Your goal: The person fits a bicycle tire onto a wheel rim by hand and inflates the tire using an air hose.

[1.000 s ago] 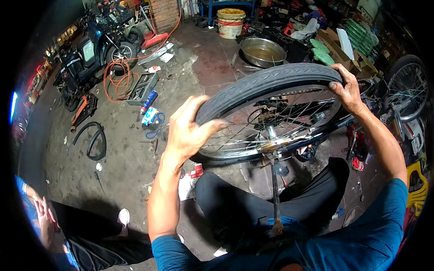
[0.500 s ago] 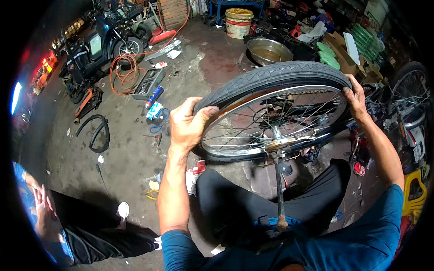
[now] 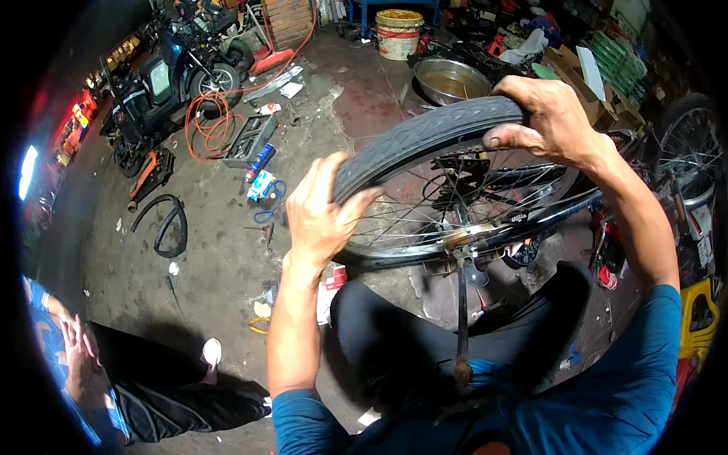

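Observation:
A black bicycle tire (image 3: 436, 132) with a ribbed tread sits around a spoked wheel (image 3: 409, 224), tilted in front of me. My left hand (image 3: 322, 208) is against the tire's left side, fingers along the tread and thumb reaching over the sidewall toward the spokes. Over the top right of the tire, my right hand (image 3: 557, 125) is closed, its fingers across the tread and its thumb on the inner side. From the hub a rusty-tipped metal bar (image 3: 463, 318) points toward my lap, between my knees.
On the floor to the left lie a black curved rubber piece (image 3: 171, 227), a blue spray can (image 3: 260, 163), a grey tool tray (image 3: 250, 142) and an orange hose (image 3: 212, 125). A metal basin (image 3: 453, 80) and a bucket (image 3: 398, 38) stand beyond. Another person (image 3: 76, 356) is at lower left.
My right hand has moved left along the tire, from its right side to its top right. My left hand has loosened slightly, its thumb lifting and stretching out.

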Demonstrator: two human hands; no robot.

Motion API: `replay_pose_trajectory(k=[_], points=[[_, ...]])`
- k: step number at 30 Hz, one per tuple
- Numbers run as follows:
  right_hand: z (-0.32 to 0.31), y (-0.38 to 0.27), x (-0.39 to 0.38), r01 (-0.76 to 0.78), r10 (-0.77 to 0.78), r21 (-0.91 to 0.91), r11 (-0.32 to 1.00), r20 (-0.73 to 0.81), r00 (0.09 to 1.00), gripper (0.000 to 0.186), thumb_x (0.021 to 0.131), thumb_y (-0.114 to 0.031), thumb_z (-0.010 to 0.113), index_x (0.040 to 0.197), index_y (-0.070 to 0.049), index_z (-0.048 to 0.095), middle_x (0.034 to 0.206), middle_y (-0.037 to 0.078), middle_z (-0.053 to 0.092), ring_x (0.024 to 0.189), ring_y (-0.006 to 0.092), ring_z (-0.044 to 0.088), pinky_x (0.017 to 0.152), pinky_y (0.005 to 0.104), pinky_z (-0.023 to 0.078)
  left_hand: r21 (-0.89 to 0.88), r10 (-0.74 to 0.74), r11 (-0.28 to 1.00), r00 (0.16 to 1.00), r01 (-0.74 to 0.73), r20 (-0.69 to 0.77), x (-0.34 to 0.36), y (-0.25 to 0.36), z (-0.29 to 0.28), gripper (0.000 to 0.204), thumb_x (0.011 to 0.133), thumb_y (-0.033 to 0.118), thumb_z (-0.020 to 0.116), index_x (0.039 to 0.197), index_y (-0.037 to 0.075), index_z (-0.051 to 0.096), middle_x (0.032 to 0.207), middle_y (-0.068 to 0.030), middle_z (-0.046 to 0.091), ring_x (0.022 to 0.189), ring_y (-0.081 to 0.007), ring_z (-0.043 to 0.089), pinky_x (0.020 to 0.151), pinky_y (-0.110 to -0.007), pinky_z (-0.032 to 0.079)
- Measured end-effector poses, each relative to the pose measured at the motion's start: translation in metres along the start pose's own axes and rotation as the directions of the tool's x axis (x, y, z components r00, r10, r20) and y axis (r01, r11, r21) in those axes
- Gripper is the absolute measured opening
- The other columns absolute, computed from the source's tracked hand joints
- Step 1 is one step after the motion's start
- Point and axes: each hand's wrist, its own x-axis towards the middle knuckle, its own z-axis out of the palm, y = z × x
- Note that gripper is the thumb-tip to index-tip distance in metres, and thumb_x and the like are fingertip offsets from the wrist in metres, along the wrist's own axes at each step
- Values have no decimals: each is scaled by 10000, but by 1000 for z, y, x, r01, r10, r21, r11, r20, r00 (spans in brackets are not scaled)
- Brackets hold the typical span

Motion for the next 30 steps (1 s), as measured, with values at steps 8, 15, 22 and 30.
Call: replay_pose_trajectory(k=[8,15,22,30], points=[[11,37,-33,4,10,94,996,-147,989,538,707,-525,651,882,-23,573,732,133,600,660,298,606,576,359,462,-423,-259,856,955,296,144,-20,-20,-16,334,709,202,758,911,-30,628,750,-84,655,674,-125,611,622,-252,479],[8,38,-49,-254,263,244,936,-4,965,578,747,-533,604,956,4,558,794,177,601,746,326,598,665,386,454,-454,-254,761,857,463,448,19,-17,-15,290,759,160,704,969,-22,622,793,-28,647,696,-71,564,625,-226,472],[3,-22,17,-154,146,51,987,138,980,617,656,-553,673,1022,-63,590,717,152,594,670,345,591,598,404,459,-150,-51,984,956,98,290,37,15,-14,422,692,211,735,1005,-31,587,866,-190,635,768,-255,643,687,-325,484],[11,21,-24,-159,188,245,956,-101,977,638,685,-593,642,905,3,586,698,116,615,622,213,630,570,324,474,-390,-433,786,877,480,206,-47,-30,-14,545,723,292,726,1102,-38,516,934,-193,617,869,-283,617,749,-334,470]])
